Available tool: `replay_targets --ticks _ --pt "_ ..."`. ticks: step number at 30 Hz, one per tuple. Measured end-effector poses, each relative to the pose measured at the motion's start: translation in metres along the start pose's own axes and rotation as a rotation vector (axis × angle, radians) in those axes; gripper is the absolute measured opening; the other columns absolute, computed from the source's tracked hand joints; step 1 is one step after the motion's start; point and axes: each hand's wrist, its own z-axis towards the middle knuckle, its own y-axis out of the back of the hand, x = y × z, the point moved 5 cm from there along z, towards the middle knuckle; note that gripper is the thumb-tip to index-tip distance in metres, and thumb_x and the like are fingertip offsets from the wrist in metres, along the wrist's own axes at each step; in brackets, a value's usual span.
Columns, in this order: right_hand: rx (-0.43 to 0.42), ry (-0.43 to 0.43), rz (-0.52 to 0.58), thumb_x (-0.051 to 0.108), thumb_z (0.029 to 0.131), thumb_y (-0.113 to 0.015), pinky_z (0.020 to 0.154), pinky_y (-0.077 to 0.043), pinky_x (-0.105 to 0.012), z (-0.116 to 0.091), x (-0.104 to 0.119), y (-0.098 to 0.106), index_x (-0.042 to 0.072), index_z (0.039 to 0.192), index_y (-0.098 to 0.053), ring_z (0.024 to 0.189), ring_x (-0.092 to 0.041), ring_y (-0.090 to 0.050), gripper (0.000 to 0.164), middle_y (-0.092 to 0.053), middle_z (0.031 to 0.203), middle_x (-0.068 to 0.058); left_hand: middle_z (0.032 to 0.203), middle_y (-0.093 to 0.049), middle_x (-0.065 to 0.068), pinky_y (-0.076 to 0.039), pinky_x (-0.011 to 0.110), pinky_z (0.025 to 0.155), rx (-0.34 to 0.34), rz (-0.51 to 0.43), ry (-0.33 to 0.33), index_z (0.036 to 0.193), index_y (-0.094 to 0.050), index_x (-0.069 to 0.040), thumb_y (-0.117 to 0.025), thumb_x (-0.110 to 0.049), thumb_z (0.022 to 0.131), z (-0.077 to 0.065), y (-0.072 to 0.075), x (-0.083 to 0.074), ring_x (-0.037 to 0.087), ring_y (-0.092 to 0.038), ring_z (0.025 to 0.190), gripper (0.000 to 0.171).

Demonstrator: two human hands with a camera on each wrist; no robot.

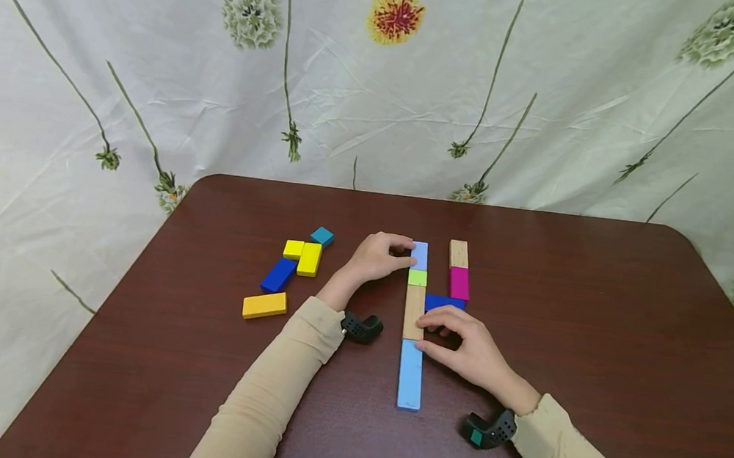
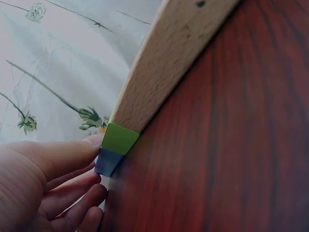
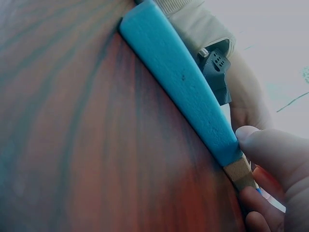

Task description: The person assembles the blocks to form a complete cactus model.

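A straight column of blocks runs away from the person. It has a long light blue block [image 1: 410, 377] nearest, then a natural wood block [image 1: 414, 312], a small green block [image 1: 417, 278] and a periwinkle block [image 1: 420, 256] farthest. Thumb and fingertips of my left hand [image 1: 377, 258] touch the periwinkle block's left side; the left wrist view shows the thumb [image 2: 72, 157] where it meets the green block. My right hand [image 1: 471, 348] touches the column's right side, fingertips at the wood block and thumb [image 3: 256, 137] against the light blue block's end.
Right of the column, a dark blue block [image 1: 445, 303] lies crosswise, meeting a magenta block [image 1: 459, 283] and a small wood block [image 1: 459, 254]. Left are an orange-yellow block [image 1: 264, 306], a blue block [image 1: 278, 276], two yellow blocks [image 1: 309, 259] and a teal block [image 1: 322, 236].
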Motion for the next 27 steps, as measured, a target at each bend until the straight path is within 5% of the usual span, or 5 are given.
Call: replay_targets --ticks 16,27 --pt "0.006 0.003 0.006 0.020 0.078 -0.078 0.074 -0.049 -0.025 0.000 -0.001 0.000 0.016 0.103 -0.069 0.088 -0.008 -0.057 0.027 -0.062 0.103 0.009 0.115 -0.064 0.005 -0.047 0.035 0.087 -0.048 0.063 -0.016 0.121 -0.064 -0.011 -0.067 -0.027 0.088 -0.004 0.004 -0.002 0.019 -0.059 0.102 0.038" --pt "0.003 0.009 0.011 0.019 0.078 -0.078 0.074 -0.049 -0.025 -0.001 -0.002 0.000 0.016 0.104 -0.069 0.088 -0.008 -0.057 0.027 -0.062 0.103 0.009 0.109 -0.065 0.006 -0.050 0.034 0.079 -0.135 -0.099 -0.023 0.120 -0.064 -0.008 -0.068 -0.026 0.087 -0.021 0.041 0.006 0.019 -0.060 0.093 0.038"
